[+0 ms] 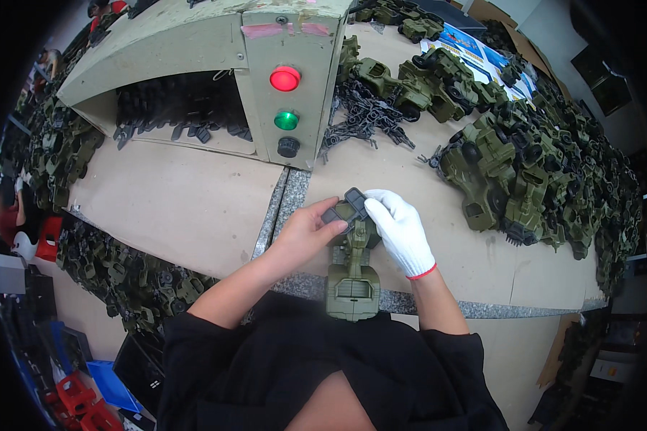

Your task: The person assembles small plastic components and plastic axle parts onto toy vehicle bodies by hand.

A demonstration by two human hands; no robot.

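Observation:
An olive-green toy vehicle (353, 289) lies at the table's front edge, close against my black clothing. Over its far end is a dark grey plastic part (354, 199) with rectangular panels. My bare left hand (303, 235) pinches this part from the left, thumb on top. My right hand (401, 231), in a white knit glove with a red cuff, grips the part's right side between thumb and fingers. Both hands partly hide where the grey part meets the vehicle, so I cannot tell whether they are joined.
A pale metal machine (194, 43) with a red light (285, 78) and a green light (287, 120) stands ahead. Dark grey parts (187, 108) fill its opening. Olive toy vehicles (528, 172) are heaped right, beside dark grey linked pieces (366, 115). More vehicles (133, 269) lie lower left.

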